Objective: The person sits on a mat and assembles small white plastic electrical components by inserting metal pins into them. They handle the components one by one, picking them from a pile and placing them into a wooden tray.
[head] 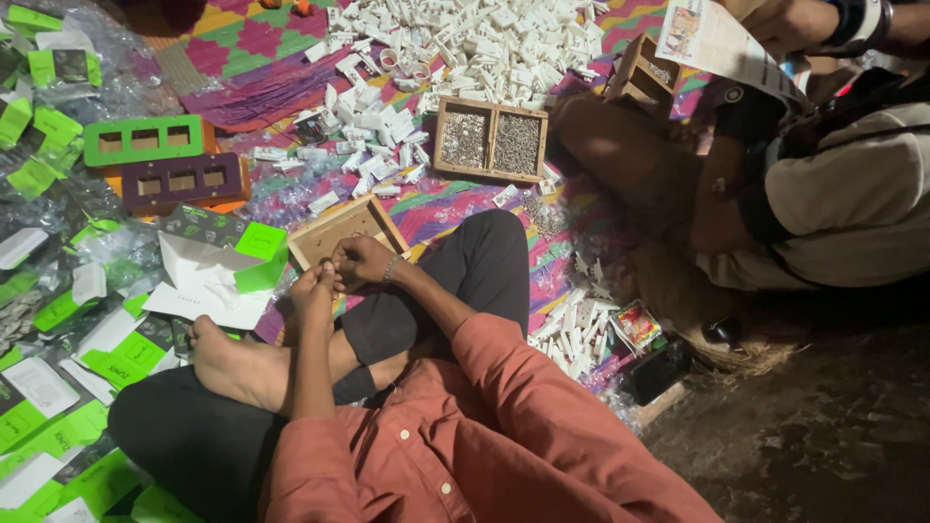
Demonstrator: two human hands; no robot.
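I sit cross-legged in a rust-red shirt and black trousers. My left hand (312,292) and my right hand (362,260) meet over my knee, fingertips pinched together on a tiny piece too small to identify. A bracelet circles my right wrist. Just beyond the hands lies a shallow wooden tray (320,237). To their left sits an open white and green carton (218,271). My bare foot (237,363) rests below the left hand.
A heap of white plastic parts (465,39) covers the patterned mat ahead, with a two-compartment wooden box of screws (490,141). A green frame (143,140) and a brown frame (181,181) lie at left among green packaging cards. Another person (833,184) sits at right holding a paper.
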